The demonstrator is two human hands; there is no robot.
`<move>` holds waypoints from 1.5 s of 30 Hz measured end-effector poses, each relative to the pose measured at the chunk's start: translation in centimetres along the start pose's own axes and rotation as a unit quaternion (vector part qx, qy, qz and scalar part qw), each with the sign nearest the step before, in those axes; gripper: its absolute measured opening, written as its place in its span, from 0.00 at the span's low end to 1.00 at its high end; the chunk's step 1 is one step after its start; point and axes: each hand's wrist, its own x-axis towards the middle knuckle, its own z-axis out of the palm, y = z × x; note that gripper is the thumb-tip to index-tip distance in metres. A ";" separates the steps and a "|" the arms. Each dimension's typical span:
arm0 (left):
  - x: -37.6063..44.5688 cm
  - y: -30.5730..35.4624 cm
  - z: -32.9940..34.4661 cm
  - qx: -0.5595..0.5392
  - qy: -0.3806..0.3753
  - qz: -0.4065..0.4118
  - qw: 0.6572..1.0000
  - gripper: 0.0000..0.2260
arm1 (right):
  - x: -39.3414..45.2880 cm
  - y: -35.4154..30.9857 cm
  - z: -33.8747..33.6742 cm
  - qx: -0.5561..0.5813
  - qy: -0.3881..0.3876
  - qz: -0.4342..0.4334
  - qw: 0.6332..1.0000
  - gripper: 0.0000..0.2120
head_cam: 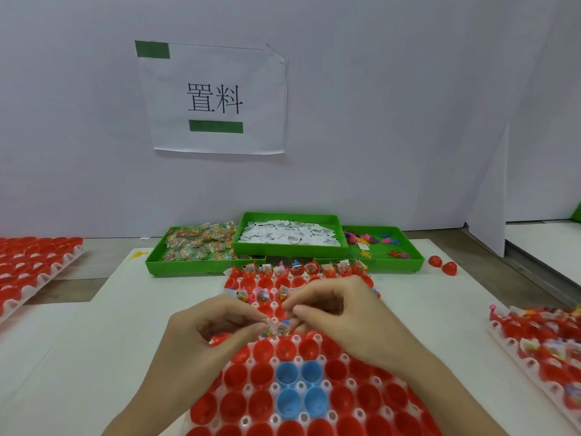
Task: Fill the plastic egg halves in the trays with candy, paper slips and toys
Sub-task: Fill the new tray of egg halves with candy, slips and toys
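Note:
A white tray (pixel 275 388) of red egg halves lies in front of me, with several blue halves (pixel 298 387) near its middle. The halves in the far rows (pixel 298 269) hold candy, slips and toys. My left hand (pixel 207 328) and my right hand (pixel 333 309) meet over the tray's middle. Both pinch small clear candy packets (pixel 276 329) between fingertips. Behind the tray stand three green bins: candy packets (pixel 201 243) on the left, paper slips (pixel 289 236) in the middle, coloured toys (pixel 377 243) on the right.
Another tray of red halves (pixel 34 269) sits at the far left. A tray of filled halves (pixel 540 338) lies at the right edge. Two loose red halves (pixel 443 265) rest beside the toy bin. A white wall with a paper sign (pixel 213 99) rises behind.

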 end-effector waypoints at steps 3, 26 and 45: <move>0.0 0.2 -0.1 -0.002 -0.004 -0.007 1.000 0.07 | 1.6 0.3 -2.9 -0.031 0.055 0.021 0.998 0.08; 0.4 -0.7 -0.3 0.031 -0.004 0.017 0.999 0.10 | 14.8 14.0 -14.0 -0.379 0.184 0.161 0.893 0.13; 0.5 -0.7 -0.8 0.022 -0.001 0.009 1.000 0.08 | 11.8 13.8 -13.9 -0.288 0.309 0.138 0.896 0.09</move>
